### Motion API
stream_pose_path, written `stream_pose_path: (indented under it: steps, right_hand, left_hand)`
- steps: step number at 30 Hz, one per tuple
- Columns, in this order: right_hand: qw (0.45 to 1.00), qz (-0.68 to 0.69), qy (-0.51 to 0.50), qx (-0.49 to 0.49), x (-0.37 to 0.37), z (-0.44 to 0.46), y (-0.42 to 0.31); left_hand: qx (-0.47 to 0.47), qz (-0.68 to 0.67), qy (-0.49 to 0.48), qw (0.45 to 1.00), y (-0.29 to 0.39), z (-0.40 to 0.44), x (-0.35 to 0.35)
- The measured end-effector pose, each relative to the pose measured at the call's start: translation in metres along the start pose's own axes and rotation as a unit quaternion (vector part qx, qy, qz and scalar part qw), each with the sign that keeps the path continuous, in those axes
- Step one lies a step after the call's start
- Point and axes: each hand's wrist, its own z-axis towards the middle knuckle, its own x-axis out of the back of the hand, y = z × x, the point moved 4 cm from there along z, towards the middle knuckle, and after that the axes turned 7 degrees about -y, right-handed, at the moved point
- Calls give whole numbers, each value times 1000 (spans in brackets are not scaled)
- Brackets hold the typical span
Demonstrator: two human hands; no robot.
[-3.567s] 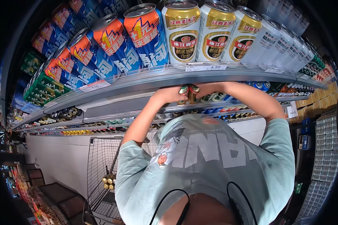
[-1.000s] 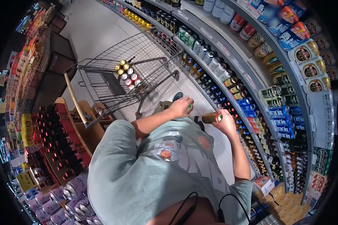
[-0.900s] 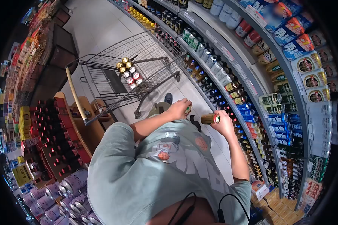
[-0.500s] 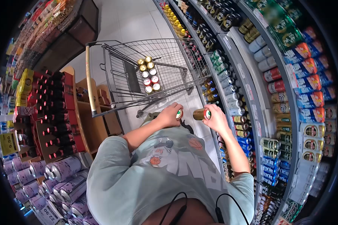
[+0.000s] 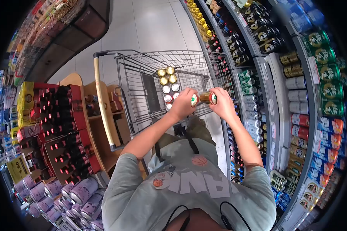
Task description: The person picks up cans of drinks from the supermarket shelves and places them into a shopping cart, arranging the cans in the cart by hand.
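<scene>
My left hand (image 5: pixel 185 102) is closed around a can (image 5: pixel 194 99) whose green-and-white end faces up toward me. Close beside it, my right hand (image 5: pixel 222 101) grips a gold can (image 5: pixel 205 96) lying sideways, a green mark on its end. Both hands are over the near side of a wire shopping cart (image 5: pixel 181 57). Inside the cart, cans stand in two rows: gold-topped cans (image 5: pixel 166 76) at the far end, then silver-topped and red-and-white cans (image 5: pixel 168 98) nearer me. My left hand partly hides the nearer ones.
Shelves of drink cans (image 5: pixel 297 96) and bottles run along the right. Left of the cart's handle (image 5: pixel 100 100) stands a wooden rack (image 5: pixel 98 115) beside red crates of dark bottles (image 5: pixel 58 104). Purple-patterned cans (image 5: pixel 83 190) are piled at lower left. Tiled floor (image 5: pixel 138 27) stretches ahead.
Both hands, each with its can, have moved forward from in front of my body to the cart and come closer together. My view has shifted, with the cart now nearer.
</scene>
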Motion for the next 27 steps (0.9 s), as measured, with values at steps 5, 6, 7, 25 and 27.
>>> stream_pose_path:
  steps: [5, 6, 7, 25, 27]
  right_hand:
    - [999, 35, 4, -39, -38, 93, 61]
    - [999, 37, -6, -36, -51, 113, 77]
    - [999, 38, 4, -33, -65, 130, 91]
    - [999, 46, -13, -9, -276, 294, 222]
    - [998, 49, -50, -9, -282, 291, 223]
  left_hand:
    - [99, -1, -27, 995, -90, 63, -36]
    - [117, 13, -24, 993, -110, 76, -42]
    - [99, 35, -30, 994, -130, 90, -48]
    - [170, 196, -109, 959, -361, 153, -147]
    - [164, 211, -107, 958, -365, 150, -145]
